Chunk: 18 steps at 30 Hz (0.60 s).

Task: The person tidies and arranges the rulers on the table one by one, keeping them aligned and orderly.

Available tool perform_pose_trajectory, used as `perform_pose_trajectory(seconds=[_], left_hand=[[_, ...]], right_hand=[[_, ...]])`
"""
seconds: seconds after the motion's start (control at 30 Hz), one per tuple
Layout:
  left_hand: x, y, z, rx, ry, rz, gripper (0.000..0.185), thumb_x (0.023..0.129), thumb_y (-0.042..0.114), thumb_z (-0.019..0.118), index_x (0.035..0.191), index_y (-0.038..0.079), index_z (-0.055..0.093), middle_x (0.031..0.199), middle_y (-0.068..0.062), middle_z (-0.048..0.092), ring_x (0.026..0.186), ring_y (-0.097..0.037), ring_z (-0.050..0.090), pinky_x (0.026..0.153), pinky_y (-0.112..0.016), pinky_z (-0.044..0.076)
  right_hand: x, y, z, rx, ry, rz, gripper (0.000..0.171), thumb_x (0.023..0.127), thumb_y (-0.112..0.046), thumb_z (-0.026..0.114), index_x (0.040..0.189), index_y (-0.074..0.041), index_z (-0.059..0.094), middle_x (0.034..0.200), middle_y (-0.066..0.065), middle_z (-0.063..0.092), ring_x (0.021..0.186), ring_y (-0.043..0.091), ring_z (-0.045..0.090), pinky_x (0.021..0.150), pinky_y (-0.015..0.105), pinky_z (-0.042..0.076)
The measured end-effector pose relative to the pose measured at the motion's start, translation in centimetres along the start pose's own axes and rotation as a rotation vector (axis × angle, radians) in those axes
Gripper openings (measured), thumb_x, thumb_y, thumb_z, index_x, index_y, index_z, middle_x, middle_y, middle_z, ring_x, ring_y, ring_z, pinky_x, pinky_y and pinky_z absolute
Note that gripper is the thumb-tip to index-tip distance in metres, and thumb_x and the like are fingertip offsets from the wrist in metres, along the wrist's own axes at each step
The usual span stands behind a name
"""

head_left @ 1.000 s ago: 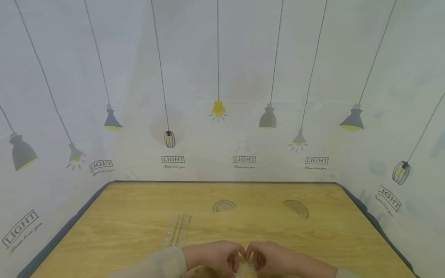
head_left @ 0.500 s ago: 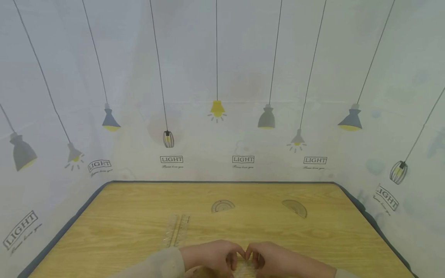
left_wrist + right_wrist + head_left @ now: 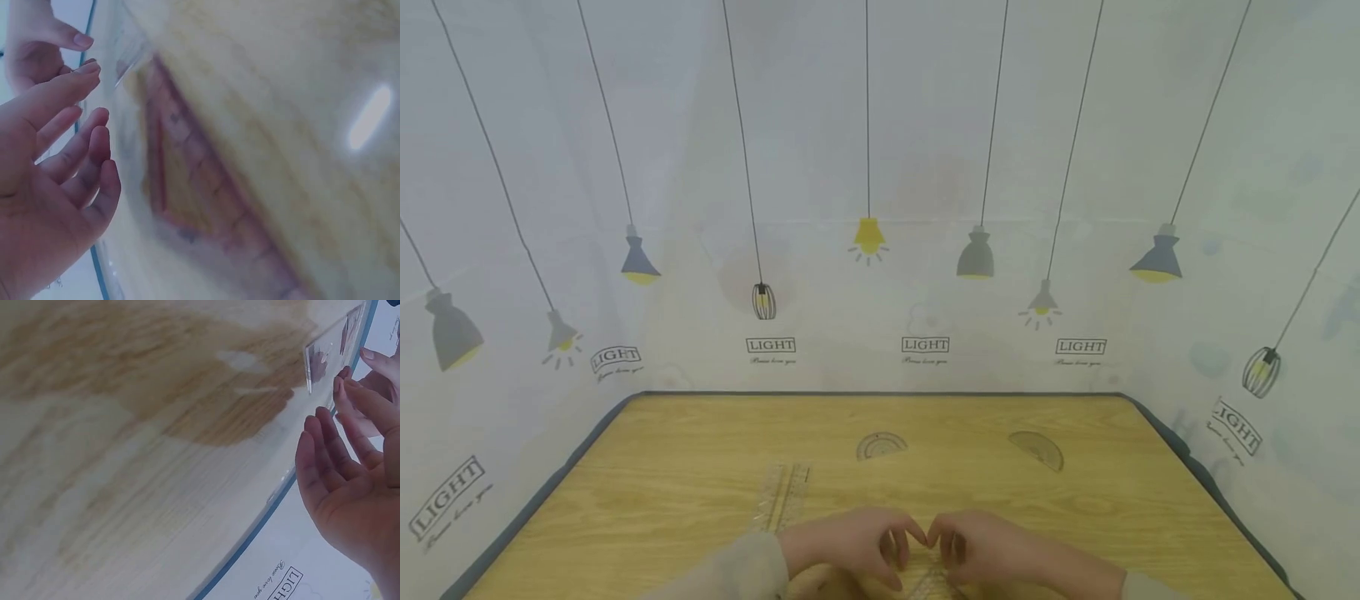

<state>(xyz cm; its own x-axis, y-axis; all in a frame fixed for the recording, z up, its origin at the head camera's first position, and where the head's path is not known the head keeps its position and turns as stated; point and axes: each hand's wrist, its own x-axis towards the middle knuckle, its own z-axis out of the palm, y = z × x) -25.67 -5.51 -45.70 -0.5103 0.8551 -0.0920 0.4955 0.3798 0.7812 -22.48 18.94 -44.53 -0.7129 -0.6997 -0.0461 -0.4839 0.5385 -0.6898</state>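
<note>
My left hand and right hand are close together at the table's front, index fingertips meeting or nearly so. Both hold nothing, their fingers loosely bent, as the left wrist view also shows of the left hand and the right wrist view of the right hand. Below and between them lies a clear set square, partly cut off by the frame. In the left wrist view the set square is blurred, with a triangular cut-out. Its edge and corner show near the fingertips in the right wrist view.
Clear rulers lie left of centre on the wooden table, just beyond the left forearm. Farther back are one clear protractor and a second protractor to the right. A lamp-patterned white curtain surrounds the table.
Both hands have risen slightly, and their fingers have loosened and spread from the set square between them. The rulers and protractors lie as before.
</note>
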Motion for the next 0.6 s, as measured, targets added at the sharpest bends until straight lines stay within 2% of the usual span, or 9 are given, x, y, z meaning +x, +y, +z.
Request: perform_pose_trajectory(seconds=[0.23,0.5,0.6], left_hand=[[-0.7,-0.2,-1.9,-0.024,-0.013,-0.002,0.053,0.082,0.007,0.078,0.131,0.014,0.057,0.097,0.006,0.066,0.079,-0.003,0.062,0.070,-0.021,0.052],[-1.3,-1.4,-3.4,0.037,0.084,-0.027,0.058,0.078,0.007,0.082,0.130,0.014,0.057,0.097,0.006,0.066,0.080,-0.003,0.061,0.071,-0.022,0.052],[-1.3,-1.9,-3.9,0.027,0.113,-0.037,0.057,0.079,0.007,0.081,0.130,0.012,0.058,0.098,0.003,0.066,0.082,-0.005,0.063,0.073,-0.023,0.052]], right_hand=[[0.9,0.1,-0.8,0.068,-0.014,0.008,0.034,0.082,-0.008,0.077,0.113,-0.011,0.063,0.092,-0.009,0.062,0.080,0.004,0.057,0.068,0.024,0.050],[2.7,0.7,-1.2,0.043,0.016,-0.015,0.033,0.083,-0.010,0.077,0.113,-0.010,0.063,0.095,-0.005,0.064,0.085,0.008,0.058,0.071,0.025,0.051],[3.3,0.9,-1.5,0.019,0.024,0.000,0.035,0.082,-0.012,0.078,0.113,-0.010,0.063,0.096,-0.005,0.064,0.085,0.008,0.058,0.070,0.025,0.050]])
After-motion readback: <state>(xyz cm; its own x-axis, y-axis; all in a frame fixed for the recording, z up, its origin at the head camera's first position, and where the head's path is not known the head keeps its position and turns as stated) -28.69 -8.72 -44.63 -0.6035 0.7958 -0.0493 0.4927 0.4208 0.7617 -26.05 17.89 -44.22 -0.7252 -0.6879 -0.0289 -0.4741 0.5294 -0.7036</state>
